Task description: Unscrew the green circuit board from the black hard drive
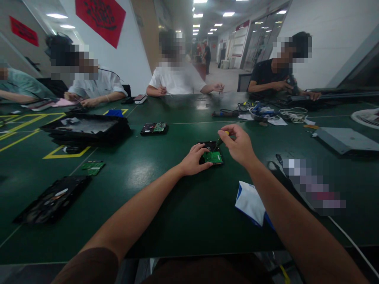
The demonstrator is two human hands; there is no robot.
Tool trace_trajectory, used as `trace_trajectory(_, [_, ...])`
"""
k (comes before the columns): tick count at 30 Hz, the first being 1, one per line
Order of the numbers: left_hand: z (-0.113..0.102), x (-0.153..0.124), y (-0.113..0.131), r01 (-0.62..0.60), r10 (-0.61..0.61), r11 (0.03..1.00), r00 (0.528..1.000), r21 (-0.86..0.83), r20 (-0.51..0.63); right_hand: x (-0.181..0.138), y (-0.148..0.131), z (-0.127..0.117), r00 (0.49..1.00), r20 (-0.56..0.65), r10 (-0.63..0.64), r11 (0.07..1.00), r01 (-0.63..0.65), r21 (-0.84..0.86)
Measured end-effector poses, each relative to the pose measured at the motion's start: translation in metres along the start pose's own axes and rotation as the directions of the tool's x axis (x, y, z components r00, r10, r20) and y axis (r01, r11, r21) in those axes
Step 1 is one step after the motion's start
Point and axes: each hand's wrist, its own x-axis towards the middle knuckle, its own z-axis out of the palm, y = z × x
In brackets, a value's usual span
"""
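On the green table in front of me lies a hard drive (215,157), its green circuit board facing up. My left hand (195,161) grips the drive's left side, with the thumb at the near edge and fingers at the far side. Above the drive, my right hand (238,144) pinches a screwdriver (219,142) with a yellow and dark handle. The screwdriver is tilted, its lower end down at the board. Whether the tip sits in a screw is too small to tell.
Another hard drive (154,128) lies farther back. Stacked black trays (118,128), a loose circuit board (93,167) and a black tray (78,182) with parts are left. Right are a white-and-blue packet (251,203), cables (263,110) and a grey case (346,141). Several people sit opposite.
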Motion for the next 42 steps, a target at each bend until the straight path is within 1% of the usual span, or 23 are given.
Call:
trace_trajectory(2, [0.000,0.000,0.001,0.003,-0.003,1.000,1.000,-0.001,0.002,0.002,0.001,0.004,0.995,-0.083,-0.047,0.998,0.044,-0.042])
trace_trajectory(3, [0.000,0.000,0.001,0.003,-0.003,1.000,1.000,-0.002,0.001,0.003,0.002,0.007,0.992,-0.097,-0.075,0.996,0.070,-0.061])
trace_trajectory(7, [0.001,0.000,0.001,0.001,-0.001,1.000,1.000,-0.010,-0.011,-0.001,0.009,0.013,0.979,-0.060,-0.193,0.975,0.184,-0.128])
trace_trajectory(11, [0.002,0.001,0.000,-0.010,0.010,1.000,1.000,-0.006,-0.010,-0.011,0.017,0.016,0.960,-0.039,-0.279,0.942,0.265,-0.207])
trace_trajectory(13, [0.002,0.001,0.000,-0.008,0.008,1.000,1.000,-0.006,-0.012,-0.016,0.021,0.015,0.953,-0.020,-0.301,0.933,0.290,-0.213])
trace_trajectory(16, [0.002,0.001,0.000,0.000,0.000,1.000,1.000,-0.010,-0.011,-0.019,0.028,0.013,0.954,-0.016,-0.300,0.934,0.290,-0.206])
trace_trajectory(21, [0.002,0.000,-0.001,-0.007,0.007,1.000,1.000,-0.012,-0.006,-0.020,0.035,0.012,0.959,-0.054,-0.280,0.944,0.264,-0.198])
trace_trajectory(26, [0.002,0.000,-0.001,-0.008,0.008,1.000,1.000,0.006,-0.003,-0.024,0.034,0.014,0.964,-0.042,-0.262,0.958,0.254,-0.137])
trace_trajectory(31, [0.002,0.000,0.000,0.004,-0.004,1.000,1.000,-0.009,-0.001,-0.026,0.033,0.013,0.966,-0.032,-0.256,0.954,0.247,-0.172])
trace_trajectory(35, [0.002,0.000,0.000,0.006,-0.006,1.000,1.000,-0.004,0.002,-0.027,0.035,0.015,0.965,-0.019,-0.260,0.956,0.255,-0.147])
trace_trajectory(39, [0.003,0.000,-0.001,-0.017,0.017,1.000,1.000,0.010,-0.011,-0.028,0.036,0.017,0.958,-0.019,-0.286,0.946,0.279,-0.163])
trace_trajectory(42, [0.005,0.000,-0.003,-0.031,0.031,0.999,0.999,0.006,-0.020,-0.027,0.037,0.017,0.939,-0.011,-0.344,0.917,0.334,-0.219])
